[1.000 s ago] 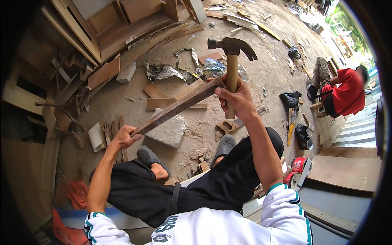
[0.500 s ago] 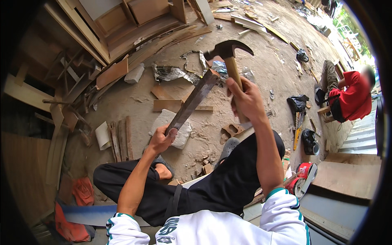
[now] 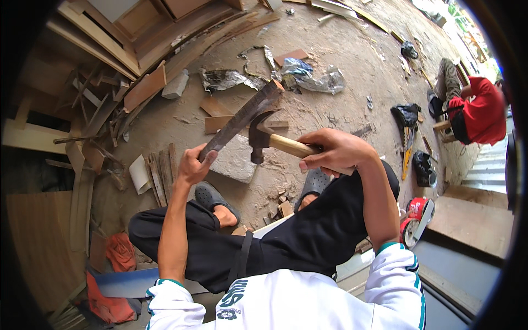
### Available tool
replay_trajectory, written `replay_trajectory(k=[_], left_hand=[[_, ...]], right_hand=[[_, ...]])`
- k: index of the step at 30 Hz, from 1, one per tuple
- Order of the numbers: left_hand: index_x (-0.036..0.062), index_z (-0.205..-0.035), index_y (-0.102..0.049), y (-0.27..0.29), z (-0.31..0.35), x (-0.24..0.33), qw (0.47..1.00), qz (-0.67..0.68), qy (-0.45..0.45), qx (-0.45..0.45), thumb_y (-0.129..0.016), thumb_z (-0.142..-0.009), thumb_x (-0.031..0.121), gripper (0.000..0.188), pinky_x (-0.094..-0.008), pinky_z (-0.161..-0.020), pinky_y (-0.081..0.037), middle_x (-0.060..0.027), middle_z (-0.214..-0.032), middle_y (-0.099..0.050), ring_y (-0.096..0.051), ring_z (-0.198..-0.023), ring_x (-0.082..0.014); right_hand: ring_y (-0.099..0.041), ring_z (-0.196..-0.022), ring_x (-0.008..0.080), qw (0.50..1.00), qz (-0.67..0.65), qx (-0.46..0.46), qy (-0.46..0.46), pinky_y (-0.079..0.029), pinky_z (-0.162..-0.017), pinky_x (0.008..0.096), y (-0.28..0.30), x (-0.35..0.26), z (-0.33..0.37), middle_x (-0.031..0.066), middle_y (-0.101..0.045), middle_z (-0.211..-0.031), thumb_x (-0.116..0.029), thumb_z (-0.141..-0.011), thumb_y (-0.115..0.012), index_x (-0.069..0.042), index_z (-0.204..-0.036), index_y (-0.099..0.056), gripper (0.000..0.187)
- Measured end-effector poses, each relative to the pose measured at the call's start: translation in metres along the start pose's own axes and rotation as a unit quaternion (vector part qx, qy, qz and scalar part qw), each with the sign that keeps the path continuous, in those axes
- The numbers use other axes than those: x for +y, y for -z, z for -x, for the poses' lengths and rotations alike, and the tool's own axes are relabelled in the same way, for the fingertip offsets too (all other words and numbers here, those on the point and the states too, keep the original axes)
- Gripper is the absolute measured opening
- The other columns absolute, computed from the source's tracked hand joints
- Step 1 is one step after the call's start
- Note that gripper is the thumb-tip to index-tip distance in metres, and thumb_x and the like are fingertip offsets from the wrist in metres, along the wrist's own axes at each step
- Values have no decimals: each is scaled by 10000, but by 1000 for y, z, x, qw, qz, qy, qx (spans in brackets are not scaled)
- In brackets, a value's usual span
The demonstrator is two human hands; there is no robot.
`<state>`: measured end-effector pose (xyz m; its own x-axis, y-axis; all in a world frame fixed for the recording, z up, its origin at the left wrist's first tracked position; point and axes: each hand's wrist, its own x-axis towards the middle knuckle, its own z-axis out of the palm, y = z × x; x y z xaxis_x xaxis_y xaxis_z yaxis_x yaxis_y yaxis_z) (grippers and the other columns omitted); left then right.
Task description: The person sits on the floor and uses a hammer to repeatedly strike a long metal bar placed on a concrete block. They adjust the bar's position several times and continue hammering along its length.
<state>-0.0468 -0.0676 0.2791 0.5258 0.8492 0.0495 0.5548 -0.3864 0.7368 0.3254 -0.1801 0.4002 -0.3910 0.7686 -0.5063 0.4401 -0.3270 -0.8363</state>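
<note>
My left hand [image 3: 195,165] is closed round the lower end of a dark, weathered length of wood [image 3: 242,116], which slants up and away to the right. In my right hand [image 3: 338,151] is a claw hammer [image 3: 289,146], gripped by its pale wooden handle. The hammer lies sideways, its dark head pointing left and its curved claw up. That claw is close beside the wood's right edge; whether the two touch I cannot tell. Beneath them on the ground lies a pale concrete block [image 3: 234,159], partly covered by the wood.
Foil-like scraps [image 3: 319,80] and wood offcuts litter the dirt floor ahead. Wooden furniture frames [image 3: 159,38] and boards stand at the left. A handsaw [image 3: 407,148] lies to the right, near a seated person in a red shirt [image 3: 478,110]. Several narrow wood strips [image 3: 161,176] lie by my left foot.
My right hand has lowered the hammer and turned it from upright to sideways, bringing its head down beside the wood. My left hand and the wood have shifted slightly left and up.
</note>
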Motion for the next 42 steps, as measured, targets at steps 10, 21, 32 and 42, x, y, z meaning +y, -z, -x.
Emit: replay_trajectory(k=[10,21,32,42], left_hand=[[26,-849,-648,34,-1,-8,995,-72,-45,-45,-599,-891,656,633,-366,-505,-383,-88,-549,-423,-414,-511,-207],[27,-802,-611,79,0,-10,988,-115,-43,-89,-565,-894,683,663,-386,-500,-383,-101,-532,-415,-447,-492,-227],[29,-906,-661,55,11,-14,979,-188,39,-62,-576,-907,631,609,-446,-585,-458,-181,-595,-540,-608,-596,-366],[14,-961,-715,4,17,8,964,-216,141,-65,-547,-905,645,655,-521,-764,-515,-266,-776,-682,-679,-843,-453]], right_hand=[[-539,-493,71,998,-39,-51,-17,-453,-422,242,5,-3,9,7,-577,-700,-248,-882,-758,42,-1288,-580,530],[-547,-491,77,992,-113,-46,20,-444,-425,236,4,5,8,19,-590,-702,-241,-858,-784,46,-1296,-588,559],[-587,-518,223,992,62,57,97,-481,-495,375,-21,36,-31,106,-639,-730,-304,-930,-689,33,-1114,-585,397],[-684,-637,381,874,400,269,-67,-532,-588,486,-43,59,-65,188,-665,-673,-620,-935,-532,-2,-898,-631,628]])
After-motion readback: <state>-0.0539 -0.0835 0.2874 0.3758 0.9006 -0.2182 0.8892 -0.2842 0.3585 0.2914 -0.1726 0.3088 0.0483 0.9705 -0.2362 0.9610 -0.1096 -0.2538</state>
